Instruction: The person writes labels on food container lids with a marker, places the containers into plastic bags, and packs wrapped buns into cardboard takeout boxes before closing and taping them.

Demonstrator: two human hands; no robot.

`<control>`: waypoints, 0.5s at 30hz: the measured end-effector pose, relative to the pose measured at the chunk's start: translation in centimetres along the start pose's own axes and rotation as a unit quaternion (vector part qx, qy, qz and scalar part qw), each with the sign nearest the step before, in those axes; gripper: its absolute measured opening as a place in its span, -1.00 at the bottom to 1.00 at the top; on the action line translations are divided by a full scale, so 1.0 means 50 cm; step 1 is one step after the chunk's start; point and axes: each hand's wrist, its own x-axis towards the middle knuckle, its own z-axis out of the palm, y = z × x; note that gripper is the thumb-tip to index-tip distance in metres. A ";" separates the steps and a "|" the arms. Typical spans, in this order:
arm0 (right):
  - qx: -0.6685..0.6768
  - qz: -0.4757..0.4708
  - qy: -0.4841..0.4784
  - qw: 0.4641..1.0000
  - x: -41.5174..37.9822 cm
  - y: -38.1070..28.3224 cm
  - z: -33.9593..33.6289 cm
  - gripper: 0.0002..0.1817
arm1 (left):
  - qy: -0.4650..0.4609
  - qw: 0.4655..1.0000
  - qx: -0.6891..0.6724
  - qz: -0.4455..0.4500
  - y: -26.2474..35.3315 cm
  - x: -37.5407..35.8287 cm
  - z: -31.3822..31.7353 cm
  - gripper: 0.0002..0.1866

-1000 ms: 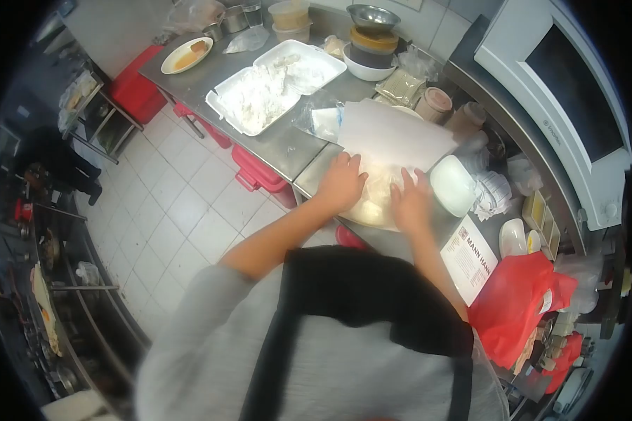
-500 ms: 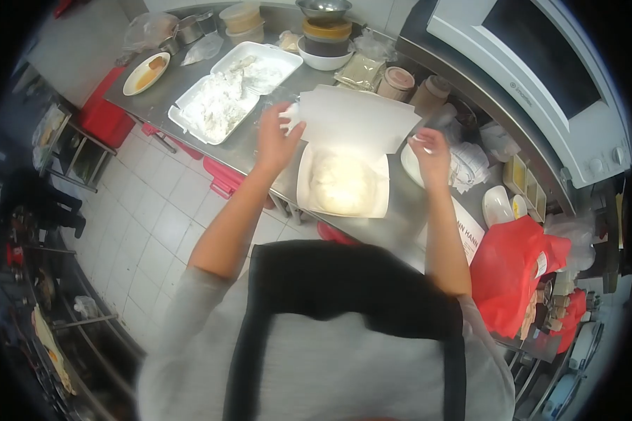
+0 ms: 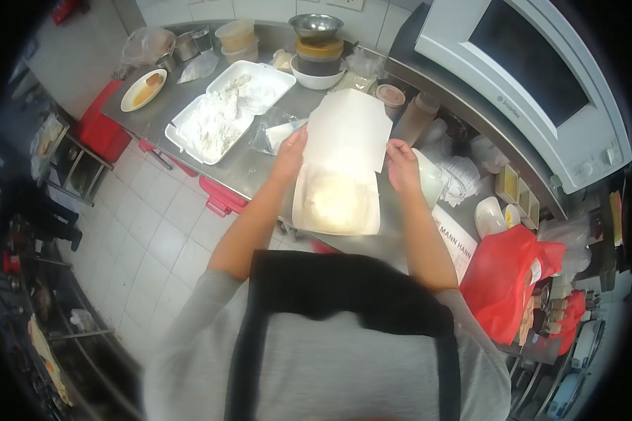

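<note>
A white cardboard takeaway box (image 3: pixel 299 210) stands near the counter's front edge with its lid (image 3: pixel 347 133) raised at the back. Inside rests a rounded, pale, wrapped-looking item (image 3: pixel 337 205) whose kind I cannot make out. My left hand (image 3: pixel 291 156) is closed on the lid's left edge, fingertips partly behind the card. On the opposite side, my right hand (image 3: pixel 403 167) pinches the lid's right side flap. A white foam clamshell (image 3: pixel 178 137) holding white powder lies open to the left.
An oval plate (image 3: pixel 128 102) with orange sauce sits at the far left. Bowls (image 3: pixel 317 78) and tubs (image 3: pixel 237 41) line the back. To the right are a microwave (image 3: pixel 541 84), a sauce bottle (image 3: pixel 416 118), a printed white box (image 3: pixel 453 238) and a red bag (image 3: pixel 502 281).
Both hands have come inward and closed on the lid's sides. The lid looks narrower and more upright, its side flaps turned in. The view has shifted slightly.
</note>
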 end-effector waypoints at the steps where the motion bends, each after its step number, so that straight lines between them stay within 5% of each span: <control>1: -0.001 0.032 -0.007 0.999 0.003 -0.014 0.013 -0.69 | -0.022 0.998 -0.051 -0.033 0.008 0.013 -0.016 -0.46; 4: -0.058 0.098 -0.086 0.990 0.008 -0.042 0.041 -0.47 | -0.137 0.981 -0.104 -0.089 0.008 0.044 -0.061 -0.33; 9: -0.264 0.028 -0.079 0.961 0.019 0.005 0.063 -0.51 | -0.234 0.963 -0.080 -0.110 0.001 0.054 -0.049 -0.24; 15: -0.438 -0.134 0.086 0.885 0.010 0.043 0.075 -0.67 | -0.002 0.994 0.033 -0.104 -0.033 0.059 -0.013 -0.57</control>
